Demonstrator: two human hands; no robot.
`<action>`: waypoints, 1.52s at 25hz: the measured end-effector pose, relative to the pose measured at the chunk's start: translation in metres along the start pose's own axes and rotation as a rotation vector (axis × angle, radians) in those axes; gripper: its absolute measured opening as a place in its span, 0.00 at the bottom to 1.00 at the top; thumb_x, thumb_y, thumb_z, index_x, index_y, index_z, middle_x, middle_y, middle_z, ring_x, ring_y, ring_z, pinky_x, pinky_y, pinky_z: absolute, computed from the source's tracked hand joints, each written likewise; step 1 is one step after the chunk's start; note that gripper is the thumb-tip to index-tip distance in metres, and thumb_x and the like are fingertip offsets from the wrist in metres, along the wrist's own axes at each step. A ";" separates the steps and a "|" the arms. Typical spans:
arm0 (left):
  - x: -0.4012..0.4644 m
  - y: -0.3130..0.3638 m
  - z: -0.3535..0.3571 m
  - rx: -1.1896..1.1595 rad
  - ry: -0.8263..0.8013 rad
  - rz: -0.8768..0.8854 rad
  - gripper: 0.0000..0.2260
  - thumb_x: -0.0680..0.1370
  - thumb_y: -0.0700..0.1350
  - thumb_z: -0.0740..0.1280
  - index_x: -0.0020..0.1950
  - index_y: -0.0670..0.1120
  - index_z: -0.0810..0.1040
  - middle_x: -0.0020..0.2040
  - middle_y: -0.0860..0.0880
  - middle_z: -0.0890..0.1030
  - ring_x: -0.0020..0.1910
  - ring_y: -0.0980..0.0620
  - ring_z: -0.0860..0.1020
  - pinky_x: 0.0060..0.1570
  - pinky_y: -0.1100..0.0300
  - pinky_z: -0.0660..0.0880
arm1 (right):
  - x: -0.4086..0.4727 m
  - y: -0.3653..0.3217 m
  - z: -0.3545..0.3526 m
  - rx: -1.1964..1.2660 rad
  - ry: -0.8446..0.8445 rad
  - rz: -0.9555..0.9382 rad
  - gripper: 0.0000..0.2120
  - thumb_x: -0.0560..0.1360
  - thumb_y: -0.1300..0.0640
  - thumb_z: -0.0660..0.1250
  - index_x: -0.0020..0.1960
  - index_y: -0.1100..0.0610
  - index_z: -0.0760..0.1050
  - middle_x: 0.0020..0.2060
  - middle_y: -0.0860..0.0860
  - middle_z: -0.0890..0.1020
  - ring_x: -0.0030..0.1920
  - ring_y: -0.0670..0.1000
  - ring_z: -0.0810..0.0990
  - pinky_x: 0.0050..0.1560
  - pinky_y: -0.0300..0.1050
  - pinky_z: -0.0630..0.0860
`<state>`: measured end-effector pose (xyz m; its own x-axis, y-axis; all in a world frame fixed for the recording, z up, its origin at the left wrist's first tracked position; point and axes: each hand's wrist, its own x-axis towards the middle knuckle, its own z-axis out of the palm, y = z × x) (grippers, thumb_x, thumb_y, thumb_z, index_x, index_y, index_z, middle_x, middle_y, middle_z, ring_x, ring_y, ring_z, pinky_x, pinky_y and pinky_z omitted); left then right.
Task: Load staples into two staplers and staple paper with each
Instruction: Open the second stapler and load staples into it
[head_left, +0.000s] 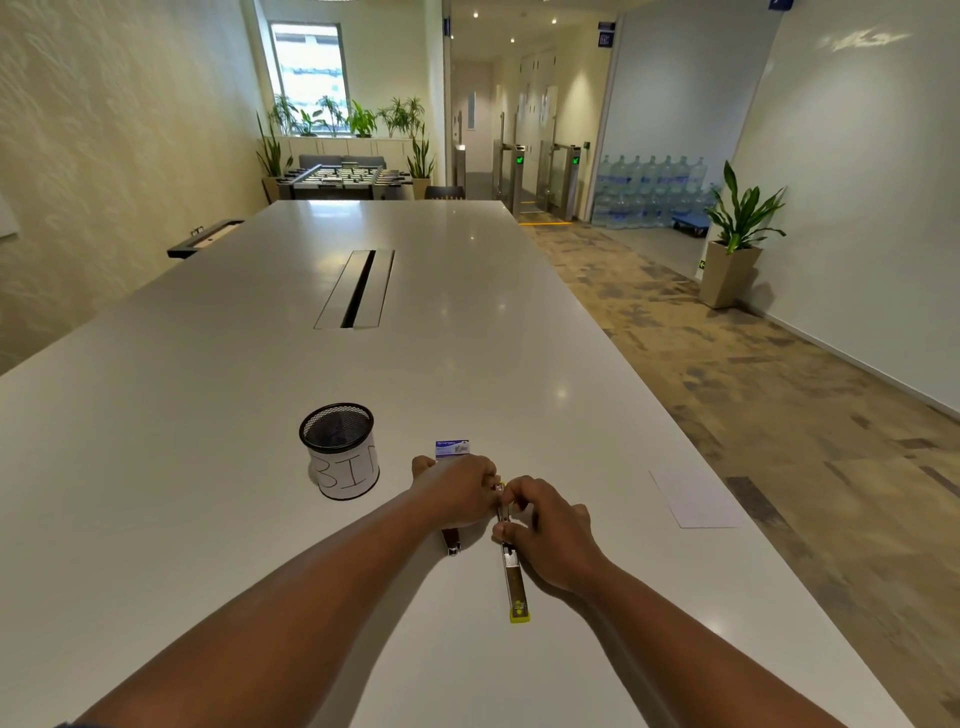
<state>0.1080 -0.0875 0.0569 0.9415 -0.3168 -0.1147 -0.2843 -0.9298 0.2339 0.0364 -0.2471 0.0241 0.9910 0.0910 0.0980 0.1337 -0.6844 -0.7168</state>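
Yellow stapler (511, 566), mesh bin (340, 449), paper (693, 499) beyond.

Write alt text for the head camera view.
Both hands, left and right, work at an opened yellow stapler on a white table. A second stapler lies under the left hand, with a staple box, mesh bin and paper sheet nearby.

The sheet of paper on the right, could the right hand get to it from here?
Probably yes: bare table lies between the right hand and the paper, though its fingers are busy on the yellow stapler.
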 end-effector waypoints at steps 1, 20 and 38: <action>0.000 0.000 0.000 0.008 0.002 0.002 0.11 0.79 0.54 0.60 0.51 0.51 0.78 0.45 0.52 0.83 0.47 0.50 0.80 0.52 0.47 0.64 | -0.001 0.000 0.001 0.007 0.014 -0.007 0.11 0.68 0.42 0.67 0.47 0.32 0.69 0.47 0.37 0.77 0.47 0.36 0.77 0.55 0.50 0.62; -0.009 0.005 -0.015 0.091 -0.115 0.080 0.09 0.83 0.51 0.61 0.56 0.47 0.75 0.56 0.49 0.82 0.59 0.47 0.79 0.65 0.43 0.69 | -0.006 -0.005 -0.002 0.029 0.055 -0.022 0.13 0.73 0.40 0.66 0.57 0.36 0.71 0.41 0.34 0.82 0.45 0.37 0.81 0.63 0.55 0.72; 0.045 -0.068 -0.005 -0.488 0.191 -0.165 0.21 0.72 0.46 0.76 0.65 0.47 0.82 0.62 0.46 0.76 0.52 0.53 0.76 0.49 0.64 0.71 | 0.075 0.011 -0.006 0.240 0.151 0.098 0.11 0.81 0.58 0.65 0.60 0.50 0.81 0.48 0.45 0.84 0.53 0.49 0.82 0.62 0.51 0.76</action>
<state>0.1710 -0.0374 0.0407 0.9955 -0.0924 -0.0211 -0.0562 -0.7545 0.6538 0.1120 -0.2526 0.0275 0.9901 -0.0886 0.1089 0.0515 -0.4921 -0.8690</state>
